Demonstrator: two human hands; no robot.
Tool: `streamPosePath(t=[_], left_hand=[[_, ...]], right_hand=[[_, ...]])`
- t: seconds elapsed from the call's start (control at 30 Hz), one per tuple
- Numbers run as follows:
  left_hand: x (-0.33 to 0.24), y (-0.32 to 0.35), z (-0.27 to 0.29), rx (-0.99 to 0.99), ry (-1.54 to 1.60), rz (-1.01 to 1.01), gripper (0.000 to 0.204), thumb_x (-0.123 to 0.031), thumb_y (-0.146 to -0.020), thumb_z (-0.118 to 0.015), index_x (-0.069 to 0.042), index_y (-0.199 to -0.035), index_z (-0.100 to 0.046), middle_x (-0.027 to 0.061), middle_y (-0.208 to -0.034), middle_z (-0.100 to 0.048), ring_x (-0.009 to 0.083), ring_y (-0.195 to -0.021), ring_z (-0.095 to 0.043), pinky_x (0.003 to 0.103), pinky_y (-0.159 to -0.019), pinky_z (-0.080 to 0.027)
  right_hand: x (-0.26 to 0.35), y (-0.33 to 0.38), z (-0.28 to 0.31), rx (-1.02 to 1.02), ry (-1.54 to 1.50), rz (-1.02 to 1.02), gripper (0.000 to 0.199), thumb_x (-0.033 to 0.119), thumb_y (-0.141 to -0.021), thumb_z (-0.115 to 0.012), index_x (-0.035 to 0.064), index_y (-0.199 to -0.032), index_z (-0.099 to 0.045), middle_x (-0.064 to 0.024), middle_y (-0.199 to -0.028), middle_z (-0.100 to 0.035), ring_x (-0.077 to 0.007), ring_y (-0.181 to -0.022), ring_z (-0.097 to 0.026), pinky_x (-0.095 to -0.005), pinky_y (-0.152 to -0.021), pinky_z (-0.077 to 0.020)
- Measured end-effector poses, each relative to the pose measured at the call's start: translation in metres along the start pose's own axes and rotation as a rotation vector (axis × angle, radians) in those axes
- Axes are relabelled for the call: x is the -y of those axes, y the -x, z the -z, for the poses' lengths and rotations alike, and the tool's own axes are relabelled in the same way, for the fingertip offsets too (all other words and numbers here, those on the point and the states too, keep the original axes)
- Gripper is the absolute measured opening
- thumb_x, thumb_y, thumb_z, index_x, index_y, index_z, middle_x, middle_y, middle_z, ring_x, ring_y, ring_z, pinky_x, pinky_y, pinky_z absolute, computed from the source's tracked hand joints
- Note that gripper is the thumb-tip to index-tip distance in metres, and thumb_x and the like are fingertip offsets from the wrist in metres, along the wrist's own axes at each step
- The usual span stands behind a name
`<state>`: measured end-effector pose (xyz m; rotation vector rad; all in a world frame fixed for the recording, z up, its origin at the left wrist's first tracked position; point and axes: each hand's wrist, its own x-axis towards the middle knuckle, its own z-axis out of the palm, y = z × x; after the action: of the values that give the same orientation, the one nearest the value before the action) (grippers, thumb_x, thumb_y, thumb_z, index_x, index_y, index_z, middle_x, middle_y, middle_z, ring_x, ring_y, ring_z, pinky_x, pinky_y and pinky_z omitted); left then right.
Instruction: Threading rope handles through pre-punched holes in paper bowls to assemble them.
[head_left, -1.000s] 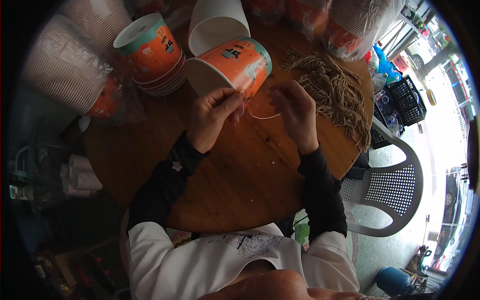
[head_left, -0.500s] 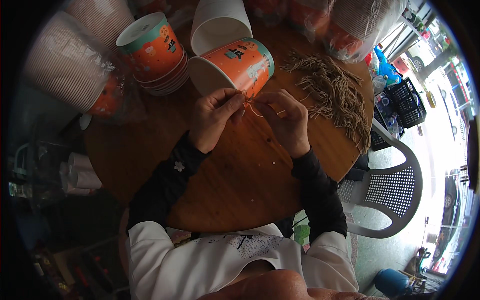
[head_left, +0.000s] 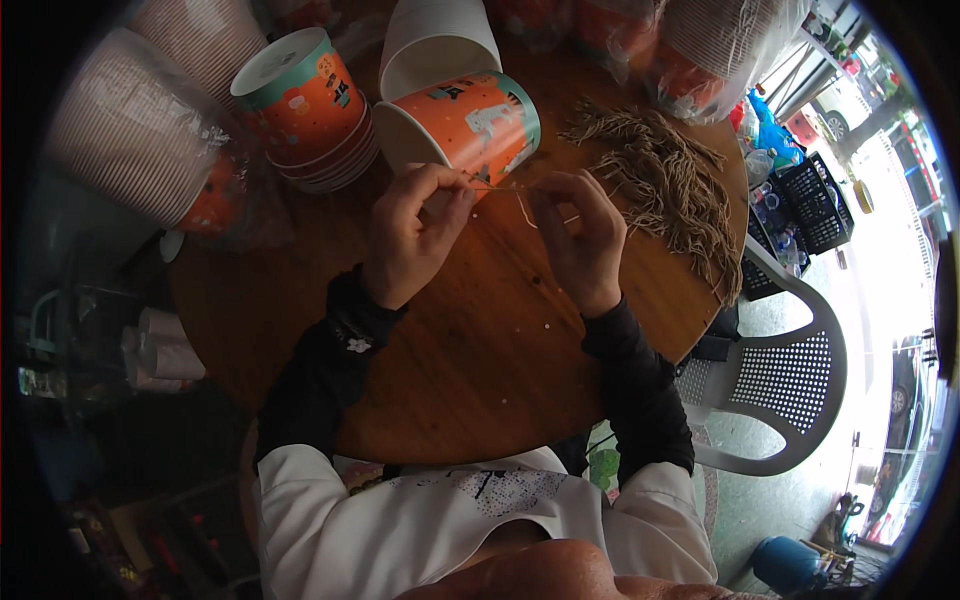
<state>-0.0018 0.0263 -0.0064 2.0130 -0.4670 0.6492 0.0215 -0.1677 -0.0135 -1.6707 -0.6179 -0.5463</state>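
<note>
A thin pale string (head_left: pixel 490 187) stretches between my two hands in front of an orange paper tub. My left hand (head_left: pixel 415 230) pinches one end between thumb and forefinger. The fingers of my right hand (head_left: pixel 580 240) are pinched on the other part, and a loose loop hangs beside them. Just beyond lies the orange-and-teal paper tub (head_left: pixel 475 120) on its side, its pale end toward my left hand. Whether the string is attached to the tub, I cannot tell. Right of the tub, a tangled heap of brown strings (head_left: pixel 670 180) rests on the round wooden table (head_left: pixel 450 340).
A white tub (head_left: pixel 440 50) lies behind the orange one. Upside-down orange tubs (head_left: pixel 305 105) are stacked at left, beside plastic-wrapped tub stacks (head_left: pixel 130 130). More wrapped tubs (head_left: pixel 710 60) stand far right. A grey plastic chair (head_left: pixel 780 380) and black crates (head_left: pixel 810 210) are off the table's right side.
My hands have drawn apart, the left shifting left and down, leaving the string stretched between them. The orange tub has rolled slightly and shifted a little left.
</note>
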Motion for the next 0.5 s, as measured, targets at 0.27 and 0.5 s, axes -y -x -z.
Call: streamPosePath(t=[0.27, 0.5], left_hand=[[-0.01, -0.007, 0.004, 0.039, 0.581, 0.443, 0.013, -0.016, -0.093, -0.065, -0.003, -0.091, -0.063, 0.0, -0.077, -0.063, 0.0056, -0.071, -0.059, 0.021, -0.065, -0.047], [-0.009, -0.001, -0.002, 0.122, 0.811, 0.673, 0.017, -0.022, -0.094, -0.062, -0.005, -0.094, -0.066, 0.0004, -0.079, -0.066, 0.0067, -0.073, -0.062, 0.02, -0.061, -0.043]], right_hand=[[0.002, -0.002, -0.007, 0.032, 0.283, 0.292, 0.017, 0.001, -0.075, -0.07, 0.0057, -0.09, -0.063, -0.0079, -0.083, -0.059, -0.0282, -0.075, -0.058, -0.0375, -0.064, -0.049], [0.017, 0.0, -0.01, 0.143, 0.107, 0.201, 0.017, 0.001, -0.076, -0.071, 0.0042, -0.092, -0.066, -0.008, -0.085, -0.058, -0.0253, -0.075, -0.058, -0.0339, -0.067, -0.0486]])
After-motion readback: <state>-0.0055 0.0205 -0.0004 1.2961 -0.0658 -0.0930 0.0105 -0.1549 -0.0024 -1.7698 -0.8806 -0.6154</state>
